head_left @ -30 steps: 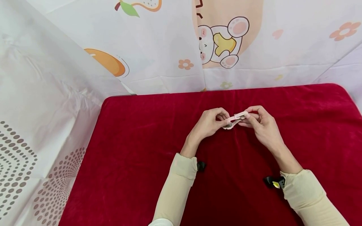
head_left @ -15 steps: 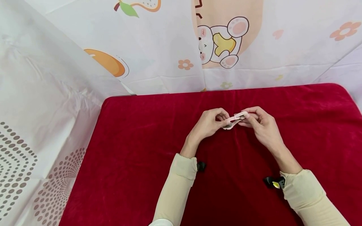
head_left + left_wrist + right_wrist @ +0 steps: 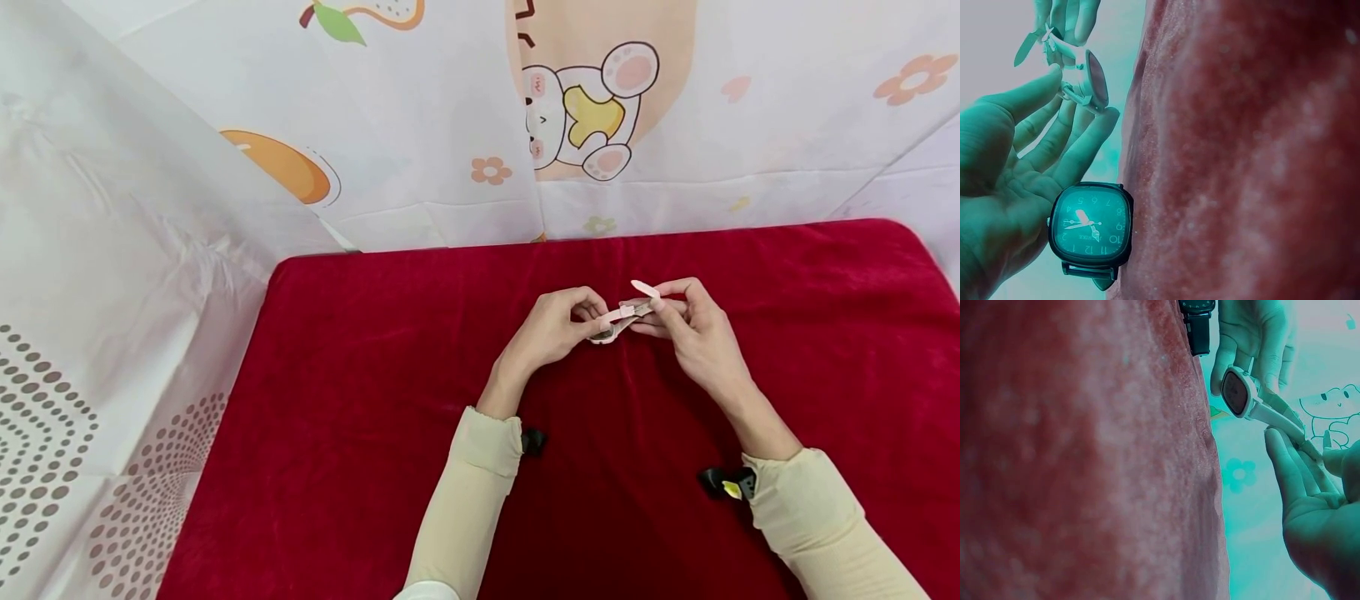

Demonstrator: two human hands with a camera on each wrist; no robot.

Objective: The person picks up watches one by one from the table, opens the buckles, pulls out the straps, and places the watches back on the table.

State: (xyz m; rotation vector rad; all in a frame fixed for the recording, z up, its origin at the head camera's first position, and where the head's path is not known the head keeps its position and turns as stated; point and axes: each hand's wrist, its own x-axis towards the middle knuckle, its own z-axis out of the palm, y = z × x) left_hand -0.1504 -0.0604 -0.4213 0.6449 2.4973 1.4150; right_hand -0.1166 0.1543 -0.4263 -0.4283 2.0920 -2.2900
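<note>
A pale pink wristwatch (image 3: pixel 627 312) is held up between both hands over the red cloth. My left hand (image 3: pixel 558 323) pinches its case end between thumb and fingers; the round-cornered case (image 3: pixel 1090 76) shows at those fingertips in the left wrist view. With thumb and fingers my right hand (image 3: pixel 703 337) pinches the strap near the buckle. The strap's free tip (image 3: pixel 645 288) points up and left, clear of the keeper loop. In the right wrist view the dark watch face (image 3: pixel 1235 392) is turned sideways, and the band runs to the right fingertips.
Red velvet cloth (image 3: pixel 360 400) covers the table. White printed curtains (image 3: pixel 420 108) hang behind it and at the left. A dark square watch (image 3: pixel 1090 222) shows by the heel of the left hand. Black wrist devices (image 3: pixel 726 483) sit at the sleeve cuffs.
The strap's free end, lying flat along the band before, has come out and now sticks up above the right thumb. The hands have hardly moved.
</note>
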